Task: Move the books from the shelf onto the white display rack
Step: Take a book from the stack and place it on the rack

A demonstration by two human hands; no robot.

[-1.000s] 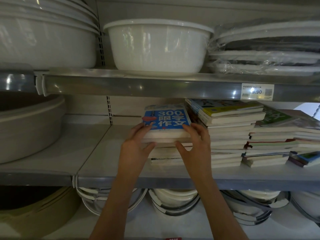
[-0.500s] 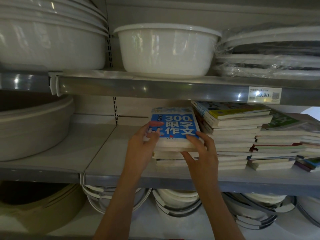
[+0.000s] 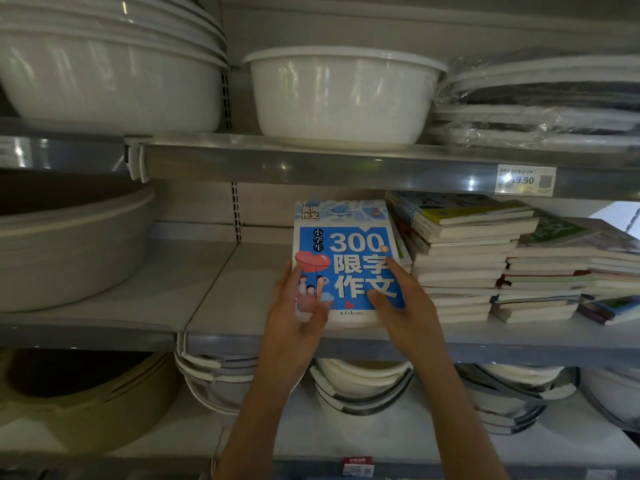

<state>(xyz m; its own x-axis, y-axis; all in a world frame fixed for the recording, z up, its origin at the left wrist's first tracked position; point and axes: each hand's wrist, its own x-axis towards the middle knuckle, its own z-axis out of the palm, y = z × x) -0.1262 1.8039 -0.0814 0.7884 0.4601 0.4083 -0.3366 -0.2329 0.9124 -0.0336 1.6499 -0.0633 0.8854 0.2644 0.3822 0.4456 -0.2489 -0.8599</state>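
Shelving unit, grey metal, three tiers in view; middle shelf [image 3: 214, 299] carries the books.

Large beige tub [image 3: 69, 251], left of middle shelf, well apart from the books. Large white basin [image 3: 107, 77], upper tier left; white basin [image 3: 341, 95], upper tier centre, directly above the held book. Plastic-wrapped stacked trays [image 3: 540, 102], upper tier right. Nested basins [image 3: 360, 386] on the lowest tier, below the hands.

Tall book stack [image 3: 460, 265], middle shelf, just right of the held book. Lower book stack [image 3: 561, 275] further right, touching the tall one. Both lie flat, fore-edges outward.

Blue book [image 3: 346, 258], cover marked "300", tilted up toward the camera at the front of the middle shelf. Its lower edge is hidden by the hands; whether it rests on other books beneath cannot be told.

Left hand [image 3: 298, 313]: clasps the book's lower left corner, thumb over the cover, fingers behind.

Right hand [image 3: 405, 306]: clasps the lower right edge, thumb laid across the cover, fingers curled round the side.

Price label [image 3: 525, 180], reading "19.90", on the upper shelf's front rail, right.
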